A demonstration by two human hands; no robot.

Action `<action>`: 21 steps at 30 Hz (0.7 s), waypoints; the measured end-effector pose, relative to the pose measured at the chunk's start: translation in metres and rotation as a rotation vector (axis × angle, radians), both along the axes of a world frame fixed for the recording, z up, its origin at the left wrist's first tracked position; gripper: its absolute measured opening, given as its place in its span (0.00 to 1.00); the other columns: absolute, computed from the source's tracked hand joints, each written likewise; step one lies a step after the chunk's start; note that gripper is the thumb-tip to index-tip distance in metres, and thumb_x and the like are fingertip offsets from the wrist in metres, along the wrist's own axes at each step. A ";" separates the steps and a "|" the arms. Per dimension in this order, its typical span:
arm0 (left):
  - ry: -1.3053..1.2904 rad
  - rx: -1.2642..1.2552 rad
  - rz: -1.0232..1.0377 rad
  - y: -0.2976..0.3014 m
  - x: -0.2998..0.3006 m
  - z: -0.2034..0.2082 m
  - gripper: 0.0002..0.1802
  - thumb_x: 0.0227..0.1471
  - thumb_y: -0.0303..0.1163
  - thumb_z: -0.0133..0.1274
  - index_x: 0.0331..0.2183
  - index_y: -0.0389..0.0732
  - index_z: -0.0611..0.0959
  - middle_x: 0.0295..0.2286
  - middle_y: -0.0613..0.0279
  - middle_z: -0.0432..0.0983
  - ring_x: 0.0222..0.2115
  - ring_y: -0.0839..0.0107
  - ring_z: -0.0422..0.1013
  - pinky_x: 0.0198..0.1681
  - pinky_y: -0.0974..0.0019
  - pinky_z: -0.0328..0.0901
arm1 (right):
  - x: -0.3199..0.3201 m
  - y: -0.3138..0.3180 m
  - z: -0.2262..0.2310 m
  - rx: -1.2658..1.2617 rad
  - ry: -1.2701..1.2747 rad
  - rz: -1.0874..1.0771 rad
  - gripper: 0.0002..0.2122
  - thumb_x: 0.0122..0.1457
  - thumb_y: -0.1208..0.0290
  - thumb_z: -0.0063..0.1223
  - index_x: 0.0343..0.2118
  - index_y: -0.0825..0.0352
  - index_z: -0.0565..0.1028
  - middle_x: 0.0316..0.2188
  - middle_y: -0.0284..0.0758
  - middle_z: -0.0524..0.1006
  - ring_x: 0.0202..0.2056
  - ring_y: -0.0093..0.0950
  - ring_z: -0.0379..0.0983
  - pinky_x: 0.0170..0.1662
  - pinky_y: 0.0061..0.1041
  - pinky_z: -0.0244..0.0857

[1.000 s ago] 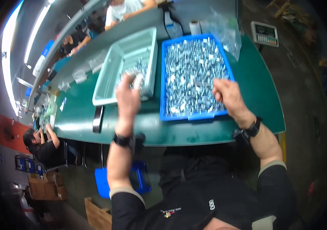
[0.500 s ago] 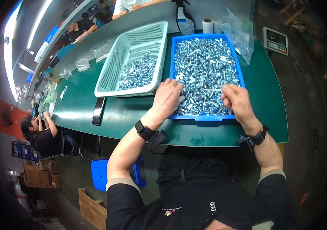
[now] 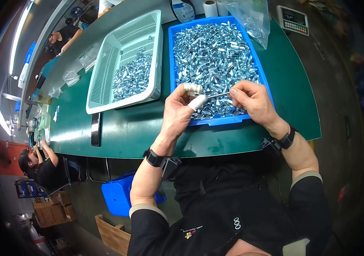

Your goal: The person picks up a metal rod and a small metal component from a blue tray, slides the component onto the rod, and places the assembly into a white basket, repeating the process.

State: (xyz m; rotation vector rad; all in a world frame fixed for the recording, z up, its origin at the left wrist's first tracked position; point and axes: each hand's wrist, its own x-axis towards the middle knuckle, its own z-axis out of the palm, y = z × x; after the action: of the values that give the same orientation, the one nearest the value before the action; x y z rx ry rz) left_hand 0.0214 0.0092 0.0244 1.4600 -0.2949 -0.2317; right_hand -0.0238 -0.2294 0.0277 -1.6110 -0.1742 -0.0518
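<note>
Over the near part of a blue tray (image 3: 265, 85) heaped with small shiny metal pieces (image 3: 209, 55), both my hands are close together. Between the thumb and index finger of my left hand (image 3: 177, 109), both wrapped in white, is a small metal piece, mostly hidden by the fingers. My right hand (image 3: 254, 102) pinches a thin metal rod (image 3: 219, 95). The rod points left, its far end meeting the left fingertips. Whether it enters the piece there, I cannot tell.
A pale green perforated basket (image 3: 158, 64) with fewer metal pieces stands left of the tray. Nearby lies a black phone (image 3: 96, 130). Behind are a spray bottle (image 3: 183, 10), white rolls (image 3: 210, 8) and a plastic bag (image 3: 252, 23). Digital scales (image 3: 293, 20) stand right; other people work at left.
My left hand has turned from reaching down at the tray's left side to a raised pinch, showing its wrapped fingers. The right hand has brought the rod across to it. The view has shifted.
</note>
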 end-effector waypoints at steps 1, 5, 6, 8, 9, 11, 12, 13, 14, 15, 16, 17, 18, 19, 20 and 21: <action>0.002 -0.001 -0.001 -0.002 -0.001 -0.001 0.12 0.53 0.20 0.63 0.41 0.39 0.82 0.36 0.69 0.79 0.37 0.81 0.74 0.43 0.74 0.68 | -0.001 0.001 0.001 0.021 0.007 -0.009 0.10 0.67 0.68 0.55 0.32 0.69 0.79 0.23 0.28 0.77 0.25 0.14 0.69 0.29 0.18 0.62; 0.015 0.001 -0.022 -0.008 -0.005 -0.003 0.11 0.53 0.23 0.65 0.39 0.38 0.82 0.34 0.70 0.80 0.35 0.84 0.73 0.40 0.76 0.68 | -0.003 -0.001 0.001 -0.050 -0.003 0.000 0.10 0.68 0.67 0.54 0.35 0.70 0.79 0.24 0.28 0.77 0.27 0.16 0.70 0.31 0.17 0.65; 0.022 -0.011 -0.032 -0.009 -0.006 -0.006 0.11 0.53 0.23 0.65 0.39 0.38 0.82 0.34 0.70 0.80 0.35 0.83 0.73 0.40 0.76 0.68 | -0.003 0.000 0.001 -0.052 -0.009 0.002 0.10 0.68 0.67 0.54 0.35 0.70 0.79 0.24 0.28 0.77 0.27 0.16 0.70 0.31 0.17 0.65; 0.052 0.017 -0.061 -0.008 -0.008 -0.007 0.11 0.54 0.24 0.64 0.40 0.36 0.83 0.35 0.69 0.80 0.35 0.83 0.73 0.40 0.76 0.68 | -0.004 0.003 0.001 -0.027 -0.037 -0.018 0.10 0.68 0.67 0.54 0.35 0.70 0.79 0.24 0.28 0.77 0.26 0.16 0.70 0.31 0.17 0.65; 0.043 0.057 -0.060 -0.008 -0.010 -0.007 0.11 0.54 0.24 0.64 0.41 0.36 0.83 0.35 0.69 0.80 0.35 0.82 0.74 0.41 0.75 0.69 | -0.005 0.003 0.001 -0.031 -0.044 -0.014 0.10 0.68 0.67 0.54 0.35 0.70 0.79 0.24 0.28 0.77 0.26 0.16 0.70 0.31 0.17 0.65; 0.002 0.059 -0.102 -0.008 -0.012 -0.008 0.11 0.56 0.22 0.61 0.42 0.35 0.82 0.37 0.64 0.82 0.40 0.76 0.77 0.46 0.71 0.71 | -0.005 0.002 0.000 -0.029 -0.038 -0.066 0.10 0.68 0.68 0.53 0.35 0.70 0.79 0.24 0.28 0.77 0.27 0.16 0.70 0.31 0.17 0.65; 0.000 0.035 -0.121 -0.009 -0.013 -0.007 0.11 0.56 0.23 0.61 0.42 0.35 0.82 0.37 0.64 0.82 0.40 0.77 0.77 0.46 0.72 0.71 | -0.005 0.003 -0.001 -0.012 -0.032 -0.053 0.11 0.68 0.68 0.53 0.33 0.70 0.80 0.23 0.29 0.77 0.25 0.16 0.70 0.30 0.17 0.65; -0.016 0.099 -0.111 -0.010 -0.016 -0.003 0.10 0.56 0.25 0.62 0.41 0.36 0.84 0.35 0.67 0.81 0.36 0.82 0.74 0.42 0.73 0.70 | -0.005 0.002 0.000 -0.017 -0.038 -0.048 0.11 0.68 0.68 0.53 0.33 0.70 0.80 0.23 0.29 0.77 0.25 0.16 0.70 0.30 0.17 0.65; -0.033 0.112 -0.123 -0.010 -0.017 -0.002 0.10 0.56 0.25 0.62 0.42 0.35 0.84 0.35 0.67 0.82 0.37 0.81 0.74 0.43 0.73 0.70 | -0.005 0.000 0.001 -0.097 0.006 0.046 0.12 0.68 0.67 0.53 0.30 0.70 0.80 0.21 0.29 0.77 0.24 0.17 0.70 0.29 0.18 0.65; -0.051 0.126 -0.135 -0.008 -0.018 0.000 0.11 0.57 0.26 0.61 0.42 0.35 0.83 0.36 0.66 0.82 0.37 0.81 0.75 0.43 0.72 0.70 | -0.005 0.001 0.002 -0.176 0.050 0.139 0.13 0.67 0.67 0.54 0.28 0.71 0.80 0.20 0.30 0.77 0.22 0.17 0.71 0.27 0.19 0.65; -0.071 0.152 -0.139 -0.008 -0.018 0.001 0.11 0.57 0.26 0.61 0.43 0.35 0.83 0.36 0.64 0.82 0.37 0.79 0.75 0.44 0.71 0.70 | -0.004 0.004 0.001 -0.241 0.029 0.162 0.15 0.67 0.66 0.54 0.25 0.71 0.80 0.18 0.32 0.76 0.20 0.19 0.71 0.26 0.21 0.64; -0.084 0.154 -0.127 -0.008 -0.020 0.001 0.11 0.57 0.27 0.61 0.43 0.35 0.83 0.36 0.63 0.82 0.37 0.78 0.76 0.44 0.70 0.71 | -0.005 0.005 0.001 -0.244 0.023 0.168 0.15 0.67 0.66 0.54 0.25 0.71 0.80 0.18 0.32 0.76 0.20 0.19 0.71 0.26 0.21 0.64; -0.110 0.165 -0.138 -0.007 -0.019 0.000 0.11 0.57 0.27 0.61 0.42 0.35 0.84 0.36 0.64 0.83 0.37 0.78 0.76 0.43 0.70 0.71 | -0.004 0.004 0.003 -0.272 -0.020 0.181 0.15 0.67 0.66 0.54 0.26 0.71 0.80 0.18 0.32 0.76 0.20 0.19 0.71 0.25 0.21 0.64; -0.136 0.176 -0.149 -0.007 -0.017 -0.001 0.10 0.57 0.28 0.62 0.41 0.35 0.84 0.36 0.64 0.83 0.37 0.78 0.76 0.43 0.70 0.71 | -0.004 0.004 0.004 -0.301 -0.062 0.194 0.15 0.67 0.66 0.53 0.26 0.71 0.80 0.18 0.32 0.77 0.21 0.19 0.72 0.25 0.22 0.64; -0.150 0.223 -0.159 -0.008 -0.018 -0.001 0.10 0.57 0.28 0.62 0.41 0.35 0.84 0.36 0.63 0.83 0.37 0.78 0.76 0.43 0.69 0.71 | -0.005 0.006 0.005 -0.283 -0.022 0.166 0.17 0.67 0.63 0.54 0.23 0.70 0.79 0.16 0.32 0.75 0.19 0.21 0.70 0.25 0.24 0.63; -0.178 0.241 -0.163 -0.008 -0.019 0.000 0.10 0.57 0.28 0.62 0.41 0.35 0.84 0.36 0.62 0.83 0.37 0.77 0.76 0.44 0.69 0.71 | -0.005 0.006 0.004 -0.286 -0.026 0.173 0.17 0.67 0.63 0.54 0.23 0.70 0.79 0.16 0.32 0.75 0.19 0.21 0.70 0.25 0.24 0.63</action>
State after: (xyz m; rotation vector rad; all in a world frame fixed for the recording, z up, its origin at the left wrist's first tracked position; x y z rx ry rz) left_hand 0.0021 0.0013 0.0243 1.7007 -0.5464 -0.2764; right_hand -0.0289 -0.2238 0.0320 -1.8743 -0.3537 0.0898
